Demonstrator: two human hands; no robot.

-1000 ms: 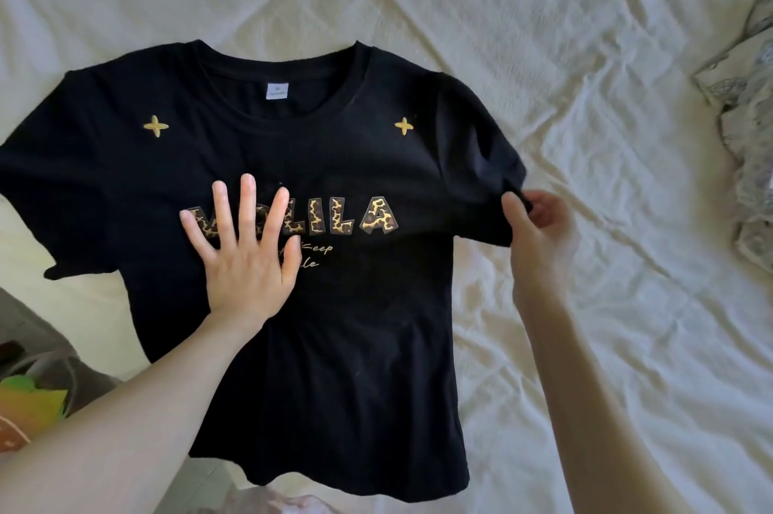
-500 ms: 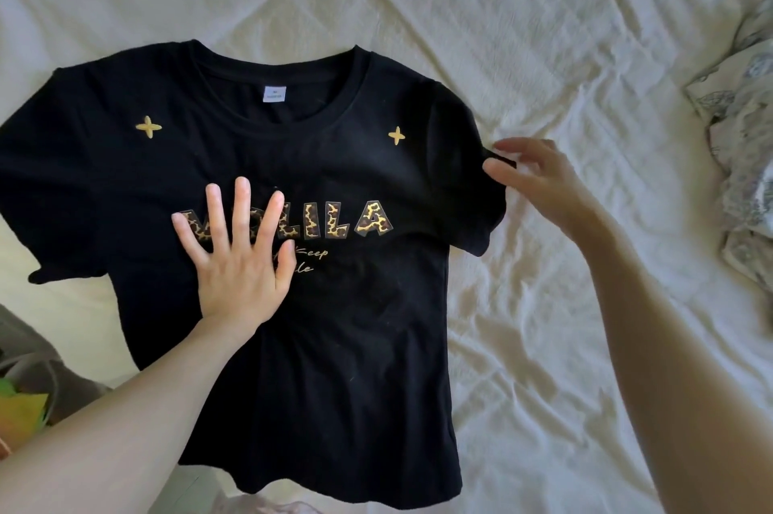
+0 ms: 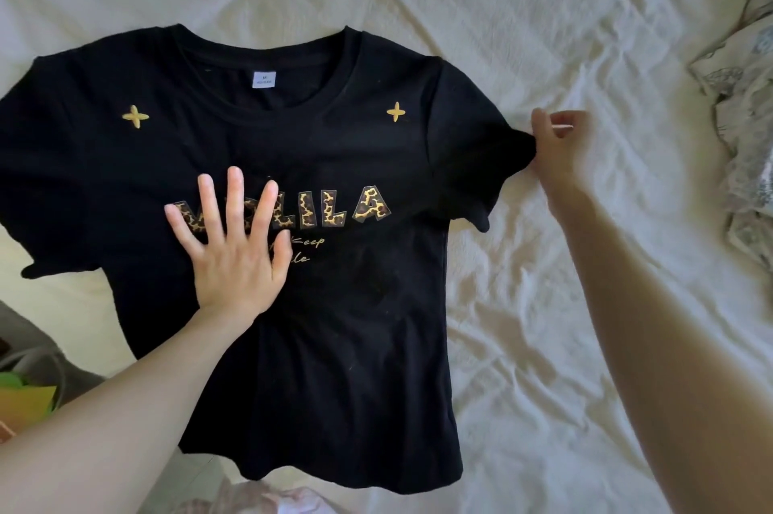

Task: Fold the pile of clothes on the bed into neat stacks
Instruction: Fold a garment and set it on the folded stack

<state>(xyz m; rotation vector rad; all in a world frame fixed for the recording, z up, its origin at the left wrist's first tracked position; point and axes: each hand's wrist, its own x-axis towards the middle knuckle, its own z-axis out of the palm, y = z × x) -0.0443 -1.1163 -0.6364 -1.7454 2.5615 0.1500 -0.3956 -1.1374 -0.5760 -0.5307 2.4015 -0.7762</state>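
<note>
A black T-shirt [image 3: 343,346] with gold leopard-print letters and two gold stars lies face up, spread flat on the cream bed sheet [image 3: 543,32]. My left hand [image 3: 234,250] presses flat on the chest, fingers spread, covering the first letters. My right hand [image 3: 556,145] pinches the tip of the shirt's right sleeve [image 3: 481,162] and holds it stretched out to the side.
A crumpled patterned cloth [image 3: 744,128] lies at the bed's right edge. Pale pink fabric [image 3: 267,501] peeks out below the shirt's hem. Off the bed's left edge sit green and orange items [image 3: 21,400] on a grey surface.
My right hand let go of the sleeve's lower corner, rose, and now grips the sleeve's upper tip, drawing it outward to the right. The left hand stayed pressed on the chest.
</note>
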